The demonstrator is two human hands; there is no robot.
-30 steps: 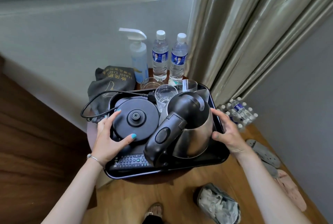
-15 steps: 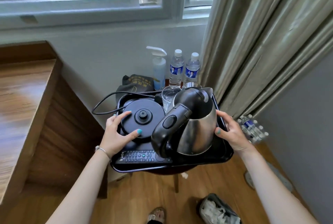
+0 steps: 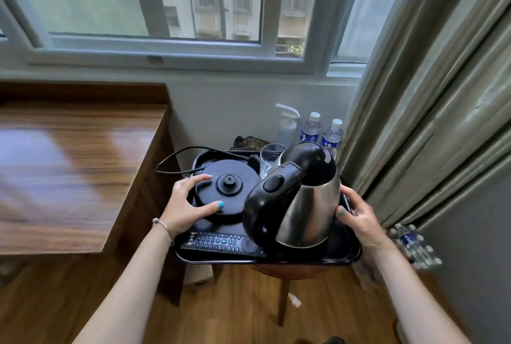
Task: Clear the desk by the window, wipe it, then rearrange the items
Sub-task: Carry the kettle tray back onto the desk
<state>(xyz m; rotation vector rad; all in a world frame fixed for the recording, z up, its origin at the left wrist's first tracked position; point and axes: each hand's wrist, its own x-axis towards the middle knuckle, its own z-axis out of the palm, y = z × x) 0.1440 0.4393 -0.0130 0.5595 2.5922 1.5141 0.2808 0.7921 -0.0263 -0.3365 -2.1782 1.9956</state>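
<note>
A black tray [image 3: 304,260] carries a steel kettle with a black handle [image 3: 309,205], its round black base [image 3: 237,172] with a trailing cord, a remote control [image 3: 221,242] and a drinking glass [image 3: 269,158]. My left hand [image 3: 188,202] grips the tray's left edge, fingers and thumb spread over the kettle base. My right hand [image 3: 359,216] grips the right rim beside the kettle. The tray sits over a small round side table [image 3: 284,270]; I cannot tell whether they touch. The bare wooden desk [image 3: 69,172] lies to the left under the window.
Behind the tray stand a spray bottle [image 3: 286,128] and two water bottles [image 3: 311,129], with a dark cloth bag [image 3: 250,142] beside them. A grey-green curtain [image 3: 428,95] hangs on the right. A pack of water bottles [image 3: 412,244] lies on the floor.
The view has swung up and left, bringing the window and the desk into sight. Both hands keep the same grip, and the tray now covers more of the bottles behind it.
</note>
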